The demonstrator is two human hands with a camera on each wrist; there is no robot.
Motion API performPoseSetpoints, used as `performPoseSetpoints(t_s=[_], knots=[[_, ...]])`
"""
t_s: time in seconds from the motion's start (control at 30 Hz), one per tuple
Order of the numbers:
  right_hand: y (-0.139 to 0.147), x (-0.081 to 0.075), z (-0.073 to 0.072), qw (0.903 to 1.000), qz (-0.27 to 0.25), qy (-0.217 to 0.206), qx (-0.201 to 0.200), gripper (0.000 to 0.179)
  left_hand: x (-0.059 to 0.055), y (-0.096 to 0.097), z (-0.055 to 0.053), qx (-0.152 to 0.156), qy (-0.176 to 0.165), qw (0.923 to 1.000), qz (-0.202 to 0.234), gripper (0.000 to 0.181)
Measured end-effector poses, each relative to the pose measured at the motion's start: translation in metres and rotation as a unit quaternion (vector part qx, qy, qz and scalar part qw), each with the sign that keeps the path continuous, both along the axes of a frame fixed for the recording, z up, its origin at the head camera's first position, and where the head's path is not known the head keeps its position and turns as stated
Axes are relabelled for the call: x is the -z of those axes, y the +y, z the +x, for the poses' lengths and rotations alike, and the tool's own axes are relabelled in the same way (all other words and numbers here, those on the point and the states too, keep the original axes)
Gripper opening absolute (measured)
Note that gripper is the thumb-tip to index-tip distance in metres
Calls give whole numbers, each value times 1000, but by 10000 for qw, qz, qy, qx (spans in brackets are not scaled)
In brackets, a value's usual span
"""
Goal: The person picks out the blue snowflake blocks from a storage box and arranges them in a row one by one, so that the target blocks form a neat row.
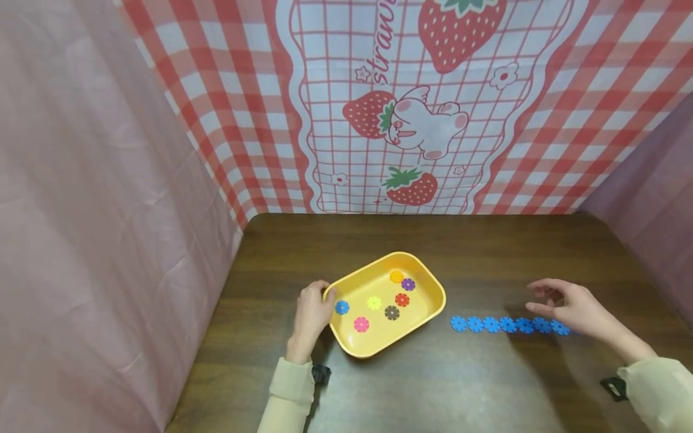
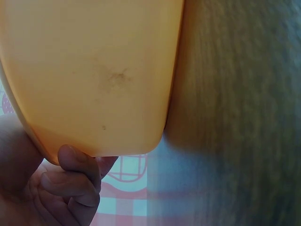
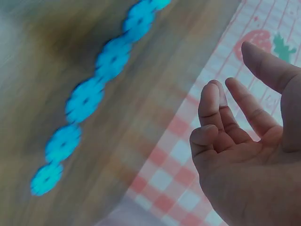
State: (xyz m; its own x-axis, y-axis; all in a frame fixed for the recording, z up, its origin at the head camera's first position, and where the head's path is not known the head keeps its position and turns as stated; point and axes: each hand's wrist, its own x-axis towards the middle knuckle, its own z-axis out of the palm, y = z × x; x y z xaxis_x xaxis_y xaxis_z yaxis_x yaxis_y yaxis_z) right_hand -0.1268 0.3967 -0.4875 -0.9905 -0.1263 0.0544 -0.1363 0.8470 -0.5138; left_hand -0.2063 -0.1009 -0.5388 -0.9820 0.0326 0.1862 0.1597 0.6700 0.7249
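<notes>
In the head view my left hand (image 1: 314, 310) grips the left end of a yellow plastic tray (image 1: 379, 346), thumb over the rim and fingers curled outside. Inside lie several notched snowflake discs, among them a blue disc (image 1: 341, 307), a pink disc (image 1: 361, 325) and a red disc (image 1: 402, 300). The left wrist view shows the tray's outer surface (image 2: 108, 70) above the curled fingers. To the right, a straight row of several blue snowflake discs (image 1: 508, 325) lies on the table. Over the row's right part hovers my right hand (image 1: 574, 307), holding nothing, fingers loosely bent and thumb apart.
The brown wooden table (image 1: 487, 252) runs back to a red-checked strawberry cloth (image 1: 411, 138). A pink curtain (image 1: 108, 210) hangs at the left, and another curtain (image 1: 649, 168) is at the right. The right forearm hides part of the blue row's end.
</notes>
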Motion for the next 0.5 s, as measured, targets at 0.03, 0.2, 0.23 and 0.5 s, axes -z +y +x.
performPoseSetpoints(t_s=[0.03,0.2,0.23,0.5], knots=[[-5,-1,-2,10000,-18,22,-49,43,0,0,0,1,4,10000,-4,17],[-31,-6,-11,9994,-136,110,-298,41,1,0,1,0,16,10000,-23,17],[-36,-7,-13,9993,-172,85,-324,41,1,0,1,4,22,10000,-17,17],[-80,-8,-33,9976,-454,35,-530,41,0,0,0,-6,94,10000,-26,17]])
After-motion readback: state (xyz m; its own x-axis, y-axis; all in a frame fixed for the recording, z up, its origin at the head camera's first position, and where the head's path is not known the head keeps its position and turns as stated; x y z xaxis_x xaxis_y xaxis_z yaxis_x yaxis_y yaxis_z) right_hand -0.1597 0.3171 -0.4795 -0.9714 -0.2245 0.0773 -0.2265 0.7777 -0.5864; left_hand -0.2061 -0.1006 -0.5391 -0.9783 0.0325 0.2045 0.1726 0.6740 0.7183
